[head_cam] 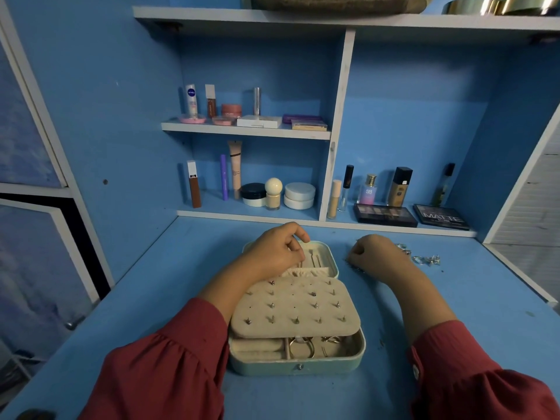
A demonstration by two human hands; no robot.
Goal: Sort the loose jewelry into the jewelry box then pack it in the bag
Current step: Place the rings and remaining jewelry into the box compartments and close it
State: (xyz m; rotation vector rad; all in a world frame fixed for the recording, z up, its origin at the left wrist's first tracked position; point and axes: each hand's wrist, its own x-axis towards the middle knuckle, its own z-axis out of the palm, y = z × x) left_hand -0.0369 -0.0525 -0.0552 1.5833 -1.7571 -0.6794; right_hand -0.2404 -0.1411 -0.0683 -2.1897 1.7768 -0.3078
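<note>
An open mint-green jewelry box (298,366) lies on the blue desk in front of me, its cream earring panel (295,309) studded with several earrings. Gold rings and bangles (301,347) sit in its front compartments. My left hand (274,253) hovers over the open lid (328,256), fingers curled and pinching a thin chain that hangs into the lid. My right hand (375,251) rests on the desk to the right of the box, fingers curled over small dark jewelry pieces. Loose silver rings (425,259) lie further right.
Behind the box, low shelves hold cosmetics: jars (299,195), tubes, bottles (400,186) and two eyeshadow palettes (385,215). An upper shelf (245,130) carries more makeup. The desk's right edge (521,277) runs close to the loose rings. No bag is in view.
</note>
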